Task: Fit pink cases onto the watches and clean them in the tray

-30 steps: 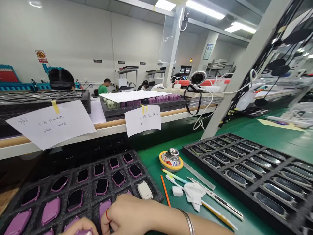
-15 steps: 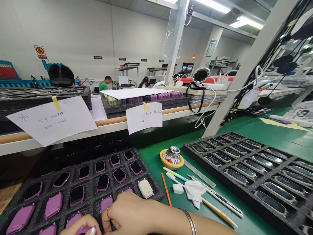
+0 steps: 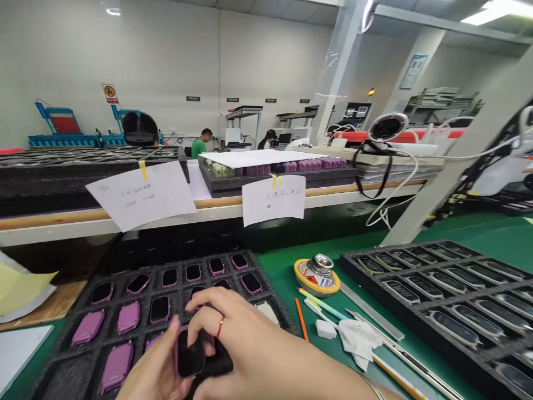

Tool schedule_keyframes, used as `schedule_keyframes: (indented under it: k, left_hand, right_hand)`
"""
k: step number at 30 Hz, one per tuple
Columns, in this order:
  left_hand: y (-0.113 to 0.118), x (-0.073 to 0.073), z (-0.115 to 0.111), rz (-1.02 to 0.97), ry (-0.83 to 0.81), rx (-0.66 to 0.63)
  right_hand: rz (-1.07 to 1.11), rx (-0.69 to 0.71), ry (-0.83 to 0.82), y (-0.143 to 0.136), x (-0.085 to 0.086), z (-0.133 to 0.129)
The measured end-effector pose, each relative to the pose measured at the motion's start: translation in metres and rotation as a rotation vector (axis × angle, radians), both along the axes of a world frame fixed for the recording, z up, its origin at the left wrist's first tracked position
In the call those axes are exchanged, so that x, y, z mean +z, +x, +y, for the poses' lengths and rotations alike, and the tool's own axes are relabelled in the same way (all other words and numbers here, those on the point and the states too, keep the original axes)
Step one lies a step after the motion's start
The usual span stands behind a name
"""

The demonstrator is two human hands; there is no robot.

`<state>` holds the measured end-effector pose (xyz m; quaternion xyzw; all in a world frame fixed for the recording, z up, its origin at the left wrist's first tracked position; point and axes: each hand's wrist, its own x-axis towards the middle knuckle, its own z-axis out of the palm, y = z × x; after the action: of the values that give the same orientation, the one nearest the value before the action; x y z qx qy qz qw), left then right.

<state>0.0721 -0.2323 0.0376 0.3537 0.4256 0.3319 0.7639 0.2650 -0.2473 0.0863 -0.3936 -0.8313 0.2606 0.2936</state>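
Fingers: left hand (image 3: 154, 369) clasping, right hand (image 3: 245, 339) half-curling against top edge, grip unclear, above foam tray (image 3: 69, 375); watch (image 3: 190, 355) resting in left, probably handling light, stiff, slick-faced, fragile; purple rim (image 3: 176, 358) offering safest hold.

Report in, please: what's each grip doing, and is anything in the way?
Left-hand grip around dark-screened watch. Right-hand grip at its upper edge, clasp unclear. Foam tray below; no obstruction visible.
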Motion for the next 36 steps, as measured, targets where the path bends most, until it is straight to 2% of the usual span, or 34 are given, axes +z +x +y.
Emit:
schedule_keyframes:
  k: [4,7,13,18,21,27,29,33,35,36]
  left_hand:
    - [0.027,0.019,-0.005,-0.207,-0.182,0.033]
    - [0.037,0.027,-0.004,-0.345,-0.199,0.070]
    - [0.029,0.024,-0.005,-0.488,-0.156,0.012]
    - [0.026,0.021,-0.005,-0.536,-0.196,-0.026]
    - [0.026,0.022,-0.006,-0.580,-0.189,-0.028]
    - [0.025,0.025,-0.007,-0.553,-0.162,-0.033]
    - [0.025,0.025,-0.007,-0.545,-0.143,-0.035]
    - [0.023,0.027,-0.006,-0.495,-0.150,-0.044]
    - [0.022,0.029,-0.007,-0.477,-0.156,-0.044]
    - [0.021,0.030,-0.007,-0.479,-0.152,-0.044]
  right_hand:
    - [0.118,0.006,-0.111,0.003,-0.004,0.002]
    - [0.207,-0.036,-0.086,0.007,-0.007,0.004]
    - [0.276,-0.047,0.118,0.006,-0.012,0.005]
    - [0.210,0.014,0.077,0.005,-0.004,0.001]
    - [0.219,-0.030,0.086,0.003,0.000,-0.004]
    - [0.373,-0.112,-0.013,-0.004,-0.003,-0.008]
    - [0.462,-0.181,0.071,-0.005,-0.004,-0.007]
    - [0.787,-0.328,0.391,0.000,-0.005,-0.010]
    - [0.815,-0.337,0.436,0.003,-0.004,-0.013]
    - [0.759,-0.319,0.421,0.004,-0.004,-0.014]
